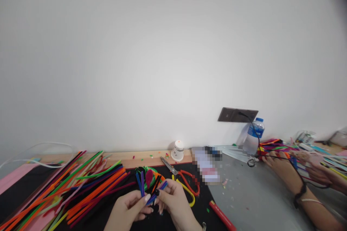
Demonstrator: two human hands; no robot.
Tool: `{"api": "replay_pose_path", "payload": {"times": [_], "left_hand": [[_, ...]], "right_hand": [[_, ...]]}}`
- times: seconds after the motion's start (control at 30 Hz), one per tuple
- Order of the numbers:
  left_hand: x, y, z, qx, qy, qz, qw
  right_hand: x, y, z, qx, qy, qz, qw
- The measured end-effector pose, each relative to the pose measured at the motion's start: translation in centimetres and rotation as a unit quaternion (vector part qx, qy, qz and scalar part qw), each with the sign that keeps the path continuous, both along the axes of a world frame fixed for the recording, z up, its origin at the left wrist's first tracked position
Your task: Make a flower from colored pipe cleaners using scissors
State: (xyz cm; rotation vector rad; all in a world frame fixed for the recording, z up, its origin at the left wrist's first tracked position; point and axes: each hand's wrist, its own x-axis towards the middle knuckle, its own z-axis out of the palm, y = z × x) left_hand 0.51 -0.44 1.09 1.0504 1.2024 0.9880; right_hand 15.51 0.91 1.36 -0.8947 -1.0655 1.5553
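Observation:
My left hand and my right hand meet low in the middle of the view. Both pinch a small bundle of short blue and purple pipe cleaners. The bundle's ends fan upward from my fingertips. Just behind it lies a folded green, pink and orange pipe-cleaner piece on the black mat. A wide spread of long pipe cleaners in orange, green, purple and pink lies to my left.
Scissors with red and yellow handles lie right of my hands. A small white cup and a water bottle stand by the wall. Another person's hands work with pipe cleaners at the right. A red tool lies near the mat's edge.

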Motion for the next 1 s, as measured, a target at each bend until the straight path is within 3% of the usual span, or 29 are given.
{"api": "replay_pose_path", "payload": {"times": [0.27, 0.43, 0.6, 0.7, 0.8, 1.0], "left_hand": [[0.0, 0.0, 0.2, 0.001, 0.020, -0.034, 0.999], [0.2, -0.1, 0.4, 0.003, 0.044, -0.049, 0.998], [0.2, 0.1, -0.5, 0.035, 0.051, -0.062, 0.996], [0.1, 0.1, -0.9, 0.070, 0.072, -0.080, 0.992], [-0.1, 0.1, -0.9, 0.130, 0.120, -0.090, 0.980], [-0.6, -0.3, 0.1, 0.229, 0.205, -0.064, 0.949]], "right_hand": [[0.3, 0.3, -0.9, 0.018, -0.035, 0.003, 0.999], [0.5, -0.1, 0.0, 0.039, -0.111, -0.015, 0.993], [0.9, -0.1, 0.7, 0.084, -0.177, -0.033, 0.980], [1.3, -0.1, 1.0, 0.096, -0.237, -0.055, 0.965], [1.6, -0.3, 1.7, 0.088, -0.277, -0.028, 0.957], [1.7, -0.4, 2.2, 0.061, -0.231, 0.020, 0.971]]}}
